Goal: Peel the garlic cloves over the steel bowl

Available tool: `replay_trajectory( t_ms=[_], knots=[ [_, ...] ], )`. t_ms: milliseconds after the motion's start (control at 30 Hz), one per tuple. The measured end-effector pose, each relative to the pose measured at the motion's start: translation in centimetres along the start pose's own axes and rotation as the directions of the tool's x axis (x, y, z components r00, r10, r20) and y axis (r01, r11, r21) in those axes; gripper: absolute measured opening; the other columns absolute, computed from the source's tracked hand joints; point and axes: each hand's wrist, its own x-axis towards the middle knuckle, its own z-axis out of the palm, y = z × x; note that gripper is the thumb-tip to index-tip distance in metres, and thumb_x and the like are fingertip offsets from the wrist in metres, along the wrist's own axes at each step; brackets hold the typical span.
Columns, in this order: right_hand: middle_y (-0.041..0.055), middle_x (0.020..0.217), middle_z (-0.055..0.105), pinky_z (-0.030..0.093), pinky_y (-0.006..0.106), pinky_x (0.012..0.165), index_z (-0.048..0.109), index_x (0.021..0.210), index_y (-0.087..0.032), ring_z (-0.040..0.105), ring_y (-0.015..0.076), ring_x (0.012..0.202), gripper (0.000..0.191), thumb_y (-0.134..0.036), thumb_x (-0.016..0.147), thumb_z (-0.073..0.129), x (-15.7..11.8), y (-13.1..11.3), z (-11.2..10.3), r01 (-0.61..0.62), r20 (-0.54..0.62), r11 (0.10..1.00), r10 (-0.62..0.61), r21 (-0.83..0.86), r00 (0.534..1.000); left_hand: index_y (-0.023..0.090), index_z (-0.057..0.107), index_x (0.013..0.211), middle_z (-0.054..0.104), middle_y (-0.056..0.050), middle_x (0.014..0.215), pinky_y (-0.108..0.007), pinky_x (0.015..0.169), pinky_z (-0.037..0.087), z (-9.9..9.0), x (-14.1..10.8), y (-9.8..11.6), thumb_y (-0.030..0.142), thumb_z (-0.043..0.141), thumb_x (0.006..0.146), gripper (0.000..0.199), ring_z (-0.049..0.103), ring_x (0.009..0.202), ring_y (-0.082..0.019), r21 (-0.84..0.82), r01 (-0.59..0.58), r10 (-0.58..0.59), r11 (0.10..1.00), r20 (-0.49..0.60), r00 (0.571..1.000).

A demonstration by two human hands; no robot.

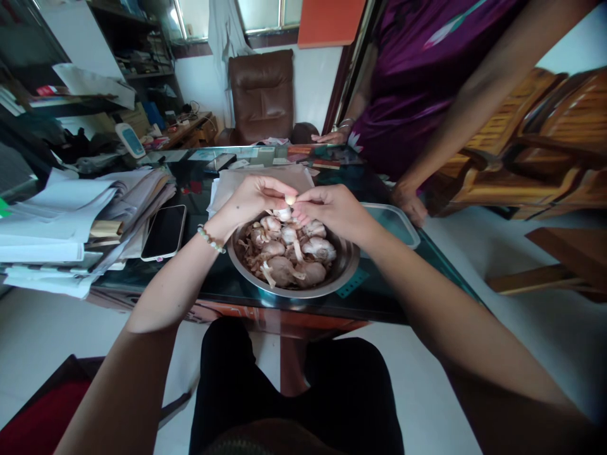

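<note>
Over the far side of a steel bowl (348, 272), my two hands meet at a small pale garlic clove (290, 200). The fingertips of my left hand (258, 199) pinch it from the left. My right hand (334, 212) closes on it from the right, its thumb and forefinger at the clove. Several garlic bulbs (282, 268) and loose papery skins fill the bowl beneath. A beaded bracelet (211, 240) circles my left wrist.
Stacked papers (52, 215) and a phone (164, 232) lie left of the bowl on the glass-topped desk. A clear plastic tray (393, 221) is to the right, beside a hand of a standing person (403, 95). Behind is a brown chair (263, 95).
</note>
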Motion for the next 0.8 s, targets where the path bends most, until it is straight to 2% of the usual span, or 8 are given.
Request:
replay_trajectory(
  t_ms=[167,500,800],
  knots=[
    [0.0052,0.068,0.074,0.059,0.027,0.06,0.075,0.074,-0.016,0.068,0.0152,0.059,0.024,-0.038,0.068,0.084,-0.02,-0.34,0.0,-0.079,0.034,0.988,0.075,0.13,0.997,0.011,0.076,0.082,0.076,-0.005,0.084,-0.025,0.074,0.054,0.1,-0.11,0.04,0.014,0.083,0.06,0.023,0.068,0.075,-0.013,0.059,-0.079,0.079,0.995,-0.003,0.997],
    [0.0071,0.072,0.075,0.06,0.025,0.06,0.075,0.077,-0.014,0.069,0.0138,0.06,0.024,-0.035,0.069,0.085,0.0,-0.45,0.23,-0.115,0.031,0.978,0.112,0.172,0.993,0.012,0.076,0.083,0.076,-0.005,0.082,-0.023,0.069,0.053,0.01,0.09,-0.18,0.011,0.08,0.063,0.02,0.067,0.073,-0.011,0.102,-0.121,0.121,0.987,0.002,0.993],
    [0.0052,0.067,0.073,0.059,0.023,0.057,0.072,0.071,-0.013,0.068,0.0132,0.056,0.01,-0.021,0.075,0.077,0.15,-0.3,0.38,-0.106,0.009,0.98,0.106,0.17,0.994,0.01,0.075,0.084,0.075,-0.005,0.082,-0.022,0.07,0.053,0.1,0.04,-0.23,0.011,0.079,0.066,0.019,0.067,0.072,-0.011,0.125,-0.147,0.148,0.981,0.005,0.989]
  ],
)
